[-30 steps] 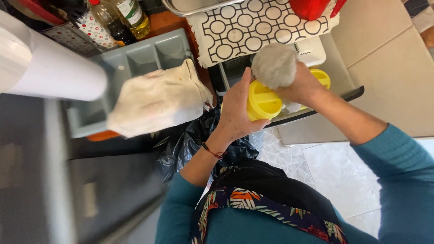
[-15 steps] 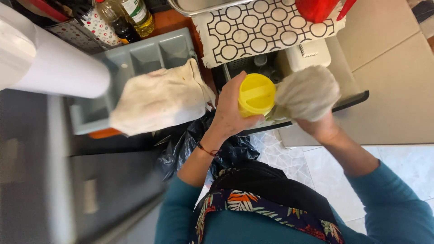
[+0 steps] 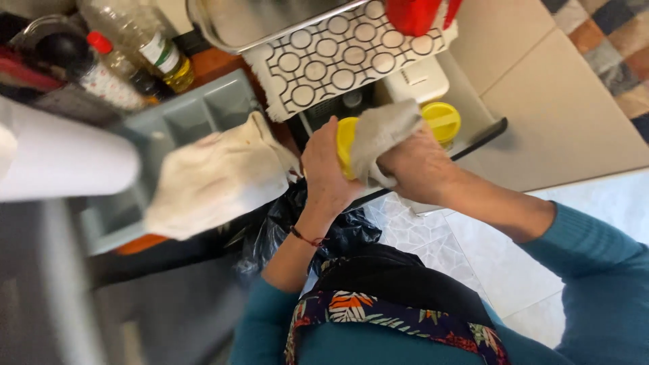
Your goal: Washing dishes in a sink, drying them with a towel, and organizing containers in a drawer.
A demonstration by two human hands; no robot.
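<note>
My left hand (image 3: pixel 327 169) grips a round yellow lid (image 3: pixel 346 143) on edge, above an open drawer. My right hand (image 3: pixel 417 166) presses a grey-beige cloth (image 3: pixel 382 134) against the face of that lid, so most of the lid is covered. A second yellow lid (image 3: pixel 441 120) lies in the drawer just behind my right hand. Both hands are close together, at the middle of the view.
A grey cutlery tray (image 3: pixel 223 108) with a cream cloth (image 3: pixel 216 177) draped over it sits to the left. Oil bottles (image 3: pixel 145 47), a white roll (image 3: pixel 61 159), a patterned mat (image 3: pixel 338 51) and a red object (image 3: pixel 419 13) lie beyond. A black bag (image 3: pixel 318 230) hangs below.
My right hand has brought the cloth from the right of the lid back onto it; the lid has turned from facing the camera to edge-on.
</note>
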